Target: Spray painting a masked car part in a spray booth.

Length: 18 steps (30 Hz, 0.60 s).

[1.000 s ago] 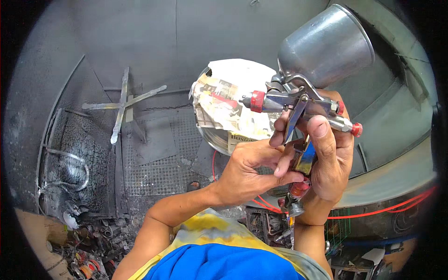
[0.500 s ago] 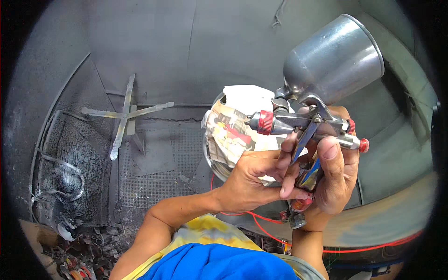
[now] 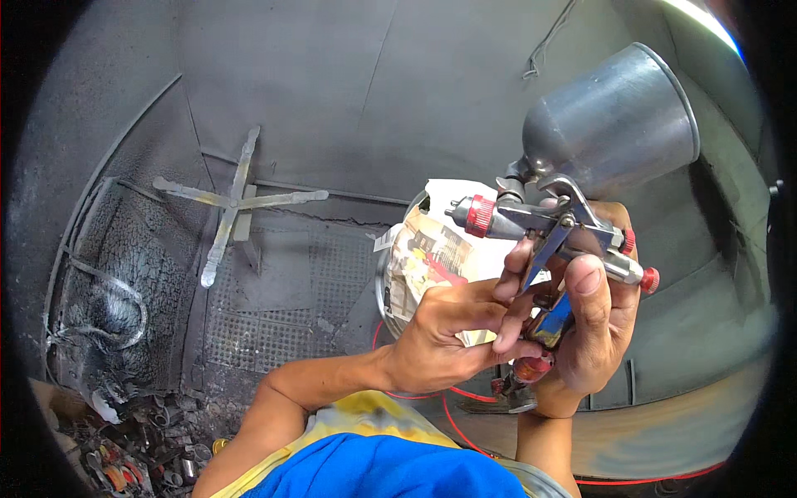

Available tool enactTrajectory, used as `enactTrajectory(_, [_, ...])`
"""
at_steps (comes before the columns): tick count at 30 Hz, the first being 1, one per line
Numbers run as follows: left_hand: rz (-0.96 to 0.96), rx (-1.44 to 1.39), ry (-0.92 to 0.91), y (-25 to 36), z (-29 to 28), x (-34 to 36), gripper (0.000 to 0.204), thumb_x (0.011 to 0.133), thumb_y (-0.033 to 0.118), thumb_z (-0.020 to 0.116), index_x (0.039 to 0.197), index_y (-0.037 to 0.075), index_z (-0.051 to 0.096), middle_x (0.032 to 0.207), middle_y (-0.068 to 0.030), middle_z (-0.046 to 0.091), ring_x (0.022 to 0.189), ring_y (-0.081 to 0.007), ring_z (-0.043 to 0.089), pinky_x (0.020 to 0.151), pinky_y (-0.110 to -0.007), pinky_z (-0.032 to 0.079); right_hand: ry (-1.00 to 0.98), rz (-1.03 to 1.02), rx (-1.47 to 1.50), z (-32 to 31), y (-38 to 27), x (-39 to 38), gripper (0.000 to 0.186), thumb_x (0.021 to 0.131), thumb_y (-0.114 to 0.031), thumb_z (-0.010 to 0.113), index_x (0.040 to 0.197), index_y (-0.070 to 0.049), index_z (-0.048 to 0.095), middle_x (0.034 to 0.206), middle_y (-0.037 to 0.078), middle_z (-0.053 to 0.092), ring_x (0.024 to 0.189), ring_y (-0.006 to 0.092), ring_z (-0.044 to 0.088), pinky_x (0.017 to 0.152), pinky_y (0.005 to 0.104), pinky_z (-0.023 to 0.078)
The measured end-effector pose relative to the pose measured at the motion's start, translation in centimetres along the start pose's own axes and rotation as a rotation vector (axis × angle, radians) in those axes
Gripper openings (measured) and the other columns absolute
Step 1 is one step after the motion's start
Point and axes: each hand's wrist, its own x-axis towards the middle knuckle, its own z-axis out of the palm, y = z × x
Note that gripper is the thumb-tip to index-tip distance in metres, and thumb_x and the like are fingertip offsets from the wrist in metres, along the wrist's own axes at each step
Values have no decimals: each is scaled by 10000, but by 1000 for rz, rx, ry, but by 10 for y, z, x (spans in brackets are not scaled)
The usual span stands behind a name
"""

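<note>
A silver spray gun [image 3: 540, 222] with red knobs and a large metal cup [image 3: 610, 120] on top is held upright, nozzle pointing left. My right hand [image 3: 598, 324] is closed round its handle, thumb along the near side, fingertips by the trigger. My left hand [image 3: 444, 340] is closed at the lower handle, its fingertips at the red fitting [image 3: 531, 368] and metal coupling at the base. Behind the hands, a sheet of newspaper [image 3: 423, 257] covers a round metal object [image 3: 386, 307], whose form I cannot make out fully.
Grey-coated booth walls [image 3: 315, 100] surround me. A pale cross-shaped stand [image 3: 235, 203] is at left, beside a crusted panel [image 3: 141, 315] and grated floor [image 3: 249, 340]. Scattered tools and debris [image 3: 137, 461] lie lower left. A red hose [image 3: 448, 423] runs below my hands.
The spray gun and both hands have shifted slightly right in the view. The newspaper and its round support sit lower in the picture, with more wall showing above. Both grips look similar.
</note>
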Motion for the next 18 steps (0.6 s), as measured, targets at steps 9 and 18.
enactTrajectory(9, [4, 32, 62, 8, -38, 4, 231, 814, -140, 769, 993, -23, 682, 961, -54, 624, 917, -183, 655, 845, -349, 559, -16, -8, -9, 33, 22, 17, 498, 1042, -199, 541, 1278, 227, 438, 887, 338, 654, 536, 305, 669, 361, 315, 546])
enactTrajectory(18, [17, 50, 81, 17, -79, 1, 265, 805, -76, 819, 1035, -25, 698, 1038, -57, 655, 976, -191, 671, 871, -345, 554, -8, -44, -23, 74, 35, 31, 487, 1057, -209, 514, 1281, 216, 434, 873, 328, 634, 550, 288, 655, 342, 307, 543])
